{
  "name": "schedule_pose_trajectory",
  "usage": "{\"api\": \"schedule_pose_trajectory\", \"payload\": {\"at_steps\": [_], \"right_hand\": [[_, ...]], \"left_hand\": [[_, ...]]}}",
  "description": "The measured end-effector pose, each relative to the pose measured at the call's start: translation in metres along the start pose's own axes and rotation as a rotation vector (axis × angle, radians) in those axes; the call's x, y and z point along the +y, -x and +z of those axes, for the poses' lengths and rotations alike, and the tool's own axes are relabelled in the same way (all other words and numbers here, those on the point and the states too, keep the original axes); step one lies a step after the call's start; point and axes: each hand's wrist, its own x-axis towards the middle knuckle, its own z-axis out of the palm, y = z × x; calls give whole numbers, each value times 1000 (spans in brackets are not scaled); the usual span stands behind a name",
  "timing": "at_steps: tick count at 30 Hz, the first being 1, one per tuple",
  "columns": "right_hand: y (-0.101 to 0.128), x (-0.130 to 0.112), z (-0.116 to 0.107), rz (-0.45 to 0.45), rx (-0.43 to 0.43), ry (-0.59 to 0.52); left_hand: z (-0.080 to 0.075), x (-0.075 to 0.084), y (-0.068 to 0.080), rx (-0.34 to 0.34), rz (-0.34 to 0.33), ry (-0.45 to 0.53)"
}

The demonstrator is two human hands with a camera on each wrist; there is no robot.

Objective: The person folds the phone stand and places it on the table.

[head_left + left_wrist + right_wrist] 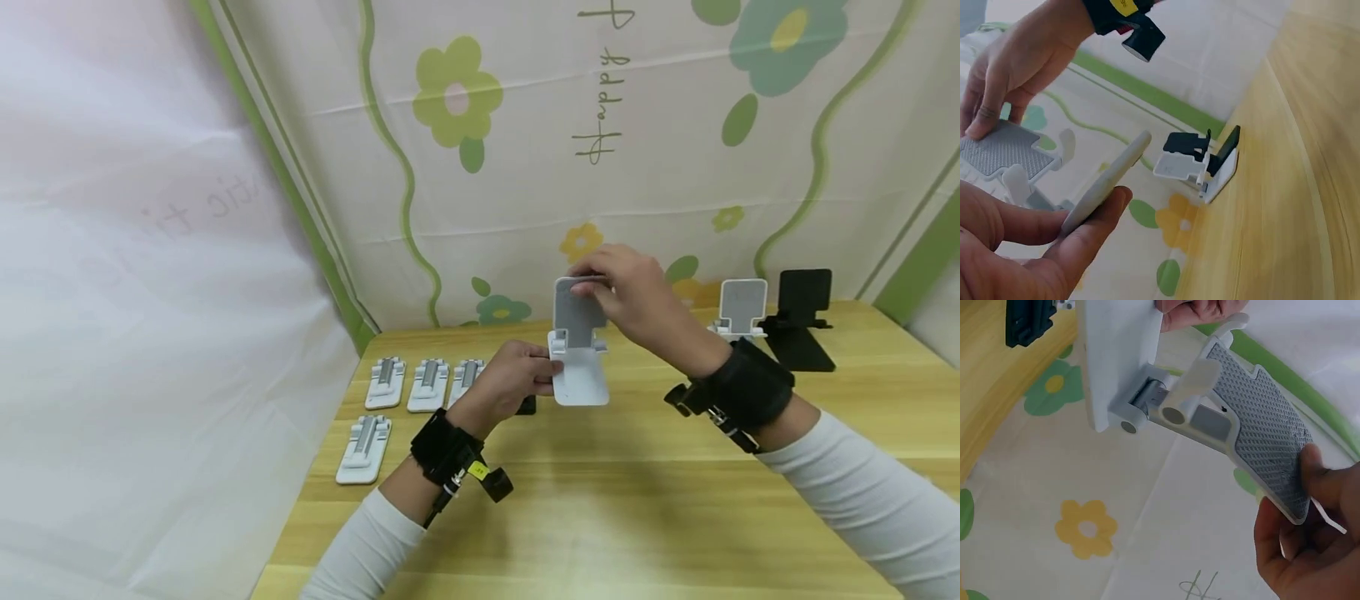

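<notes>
Above the table, both hands hold a white folding phone stand with a grey textured pad, its back plate swung up from its base. My left hand pinches the base at its left edge between thumb and fingers. With thumb and fingers, my right hand grips the top of the padded plate. In the right wrist view, the hinge arm stands out from the base. The left wrist view shows the base edge-on between the left thumb and fingers.
Several folded white phone stands lie at the left of the wooden table. A black one is partly hidden behind the left hand. At the back right stand an unfolded white stand and an unfolded black stand. A flowered curtain hangs behind.
</notes>
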Motion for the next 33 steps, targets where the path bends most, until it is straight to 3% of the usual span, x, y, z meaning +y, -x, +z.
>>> {"api": "schedule_pose_trajectory", "payload": {"at_steps": [2, 6, 10, 17, 25, 33], "right_hand": [[1, 4, -1, 83, -41, -97], [8, 16, -1, 294, -236, -305], [16, 24, 4, 360, -362, -386], [20, 26, 9, 361, -300, -326], [22, 29, 15, 350, -171, -295], [24, 33, 17, 339, -160, -276]], "left_hand": [[1, 2, 1, 2, -4, 33], [3, 4, 2, -20, 2, 83], [4, 7, 4, -40, 15, 62], [3, 11, 2, -28, 2, 67], [9, 14, 4, -29, -3, 61], [10, 10, 1, -14, -21, 52]]}}
